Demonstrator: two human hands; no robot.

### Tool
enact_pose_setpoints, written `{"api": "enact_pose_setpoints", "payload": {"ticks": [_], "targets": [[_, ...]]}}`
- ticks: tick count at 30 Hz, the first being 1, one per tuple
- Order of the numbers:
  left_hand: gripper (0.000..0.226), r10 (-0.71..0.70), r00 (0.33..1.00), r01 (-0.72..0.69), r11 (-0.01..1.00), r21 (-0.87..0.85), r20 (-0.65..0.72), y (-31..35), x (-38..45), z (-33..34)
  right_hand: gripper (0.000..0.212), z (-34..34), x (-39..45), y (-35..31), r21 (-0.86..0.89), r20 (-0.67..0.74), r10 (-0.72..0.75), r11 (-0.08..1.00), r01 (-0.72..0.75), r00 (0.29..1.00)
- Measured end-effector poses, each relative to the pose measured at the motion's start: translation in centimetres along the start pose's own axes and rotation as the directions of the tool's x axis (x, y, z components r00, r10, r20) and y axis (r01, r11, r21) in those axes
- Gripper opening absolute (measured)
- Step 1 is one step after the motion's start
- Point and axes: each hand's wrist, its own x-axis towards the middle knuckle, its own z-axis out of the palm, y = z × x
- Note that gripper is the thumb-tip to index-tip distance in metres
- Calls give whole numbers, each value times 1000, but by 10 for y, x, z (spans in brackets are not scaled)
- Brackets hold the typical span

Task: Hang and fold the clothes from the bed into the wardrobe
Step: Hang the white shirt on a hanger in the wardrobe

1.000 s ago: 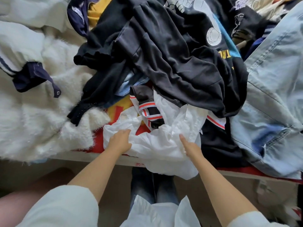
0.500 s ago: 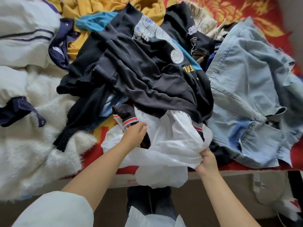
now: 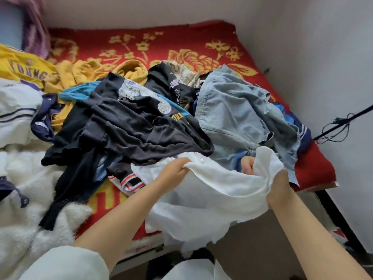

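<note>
We hold a thin white garment (image 3: 214, 190) in both hands, lifted a little above the near edge of the bed (image 3: 310, 170). Our left hand (image 3: 173, 172) has its fingers curled over the garment's upper hem, pinching a fold of cloth, and our right hand (image 3: 274, 186) is closed around a bunched corner, with the fabric wrapped over the knuckles so that only the fingertips show behind it (how tightly those fingers close we cannot tell). Between the two hands the cloth stretches in a shallow sag, and below them the rest of it hangs down in front of the bed frame. Just beyond the left hand, touching the garment's far edge, lies a heap of black clothes (image 3: 129, 126), one with a pale printed design; a dark cuff with red and white stripes (image 3: 129, 180) pokes out just left of that hand. Just beyond the right hand lies a light blue denim piece (image 3: 238, 118), partly under the white cloth. Farther out to the left of the grip sits a fluffy white coat (image 3: 26, 199), and behind it a yellow jersey (image 3: 22, 67) with purple letters and a mustard-yellow top (image 3: 84, 73). All of it rests on a red bedspread with gold flowers (image 3: 181, 45), which runs back to a pale wall (image 3: 333, 57) on the right.
</note>
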Motion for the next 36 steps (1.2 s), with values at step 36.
{"api": "enact_pose_setpoints", "payload": {"ticks": [36], "targets": [[15, -242, 174, 525, 843, -118, -955, 292, -522, 4, 21, 302, -92, -39, -638, 710, 142, 543, 546, 689]]}}
